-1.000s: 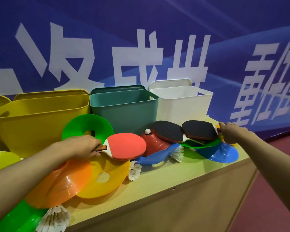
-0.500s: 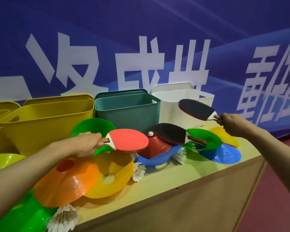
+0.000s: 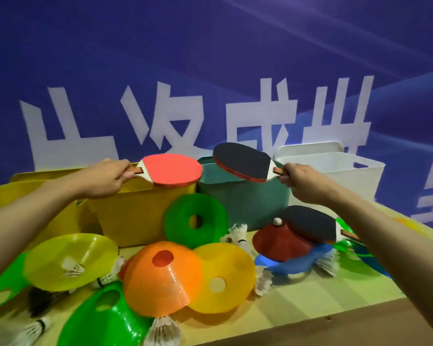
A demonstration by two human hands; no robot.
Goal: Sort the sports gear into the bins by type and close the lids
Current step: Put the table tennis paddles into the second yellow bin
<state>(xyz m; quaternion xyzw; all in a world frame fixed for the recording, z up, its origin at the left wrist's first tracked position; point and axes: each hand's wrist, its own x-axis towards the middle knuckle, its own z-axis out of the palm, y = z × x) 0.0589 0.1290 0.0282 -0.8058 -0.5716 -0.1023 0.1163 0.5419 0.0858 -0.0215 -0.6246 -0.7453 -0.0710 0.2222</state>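
Left hand: my left hand (image 3: 103, 179) is curled round the short wooden handle of a red-faced table-tennis bat (image 3: 173, 170), blade level over the rim of the yellow plastic bin (image 3: 140, 213).
Right hand: my right hand (image 3: 301, 182) grips the handle of a black-faced table-tennis bat (image 3: 243, 162), blade tilted above the open teal plastic bin (image 3: 245, 203).
Third bat: another black-faced bat (image 3: 313, 227) lies on the dark red plastic cone (image 3: 280, 242), a small white ball (image 3: 277, 221) just beside its blade.
How the bats handle: I judge them light and stiff, wood under rubber; the faces look grippy, so the handle is the place to hold, and they should bear being set down flat into a bin.
Cones: the orange plastic disc cone (image 3: 160, 280), the yellow disc cone (image 3: 223, 278) and the green disc cone (image 3: 195, 221) look thin and flexible; I would take them by the rim or through the centre hole, and they should nest.
Shuttlecocks: white feather shuttlecocks (image 3: 161, 332) lie scattered among the cones; fragile, I judge, best pinched at the cork base rather than the feathers.
Bins: the white plastic bin (image 3: 335, 176) stands at the right, next to the teal one; all three are open.
Surface: a pale wooden tabletop (image 3: 310, 303) before a blue banner (image 3: 210, 58).
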